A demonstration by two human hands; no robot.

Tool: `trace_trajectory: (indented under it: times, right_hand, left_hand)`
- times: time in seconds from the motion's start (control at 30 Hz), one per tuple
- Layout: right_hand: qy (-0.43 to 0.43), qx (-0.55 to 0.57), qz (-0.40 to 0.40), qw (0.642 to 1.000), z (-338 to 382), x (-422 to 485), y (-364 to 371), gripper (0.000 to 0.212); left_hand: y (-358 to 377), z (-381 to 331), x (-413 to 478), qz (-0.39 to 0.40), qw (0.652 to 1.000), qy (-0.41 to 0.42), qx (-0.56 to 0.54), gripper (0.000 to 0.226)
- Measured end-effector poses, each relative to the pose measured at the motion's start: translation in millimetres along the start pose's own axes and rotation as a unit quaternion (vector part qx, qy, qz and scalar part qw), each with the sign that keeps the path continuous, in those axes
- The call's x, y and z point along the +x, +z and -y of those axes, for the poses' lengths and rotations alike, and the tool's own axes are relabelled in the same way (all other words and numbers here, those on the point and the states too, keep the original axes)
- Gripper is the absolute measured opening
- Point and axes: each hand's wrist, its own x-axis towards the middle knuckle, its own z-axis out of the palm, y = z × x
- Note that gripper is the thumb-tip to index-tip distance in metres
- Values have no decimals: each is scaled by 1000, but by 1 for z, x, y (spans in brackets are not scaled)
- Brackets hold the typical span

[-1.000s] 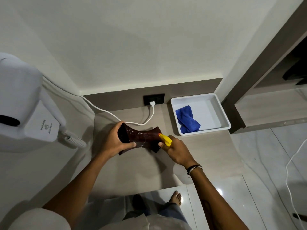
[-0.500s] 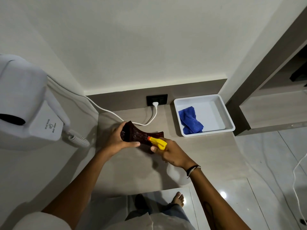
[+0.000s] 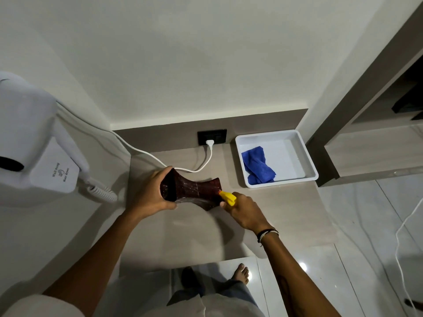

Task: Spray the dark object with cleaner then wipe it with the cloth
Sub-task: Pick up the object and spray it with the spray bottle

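Left hand (image 3: 151, 193) grips the dark object (image 3: 192, 191); right hand (image 3: 243, 210) wraps the sprayer (image 3: 227, 197), nozzle almost touching. Risk: overspray reaching the socket (image 3: 212, 136) behind.

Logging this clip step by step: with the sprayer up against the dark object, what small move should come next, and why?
Probably squeeze the trigger. The right hand holds the yellow sprayer nozzle right at the dark object, which the left hand grips above the counter. The blue cloth lies untouched in the white tray, so wiping comes later.
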Motion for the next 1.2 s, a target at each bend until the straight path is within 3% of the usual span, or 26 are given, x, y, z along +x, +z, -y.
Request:
trace_trajectory:
  times: [0.07, 0.17, 0.23, 0.3, 0.5, 0.63, 0.97, 1.07, 1.2]
  right_hand:
    - [-1, 42, -8, 999, -2, -2, -3, 43]
    - [-17, 123, -26, 992, 0, -4, -6, 40]
    - [-40, 138, -23, 989, 3, -4, -6, 41]
    - [-61, 131, -8, 990, 7, -5, -6, 39]
    - [-105, 135, 42, 984, 20, -6, -1, 13]
    - [-141, 137, 64, 978, 32, -7, 6, 39]
    - [-104, 40, 66, 992, 35, -5, 9, 48]
    - [-45, 2, 33, 998, 17, -4, 8, 39]
    - [-18, -23, 14, 999, -3, -6, 3, 37]
  left_hand:
    - [2, 0, 0, -11, 1000, -15, -15, 114]
    - [4, -6, 0, -50, 990, -111, -74, 75]
    - [4, -11, 0, -61, 976, -180, -101, 70]
    - [4, -15, -2, -63, 965, -219, -130, 81]
    - [-1, -25, -11, 17, 983, -146, -110, 111]
    - [-3, -23, -20, 66, 994, -85, -33, 141]
    - [4, -17, -17, 10, 998, -61, -9, 129]
    - [2, -21, -18, -20, 999, -47, 16, 106]
    - [-2, -24, -17, -40, 992, -112, -30, 96]
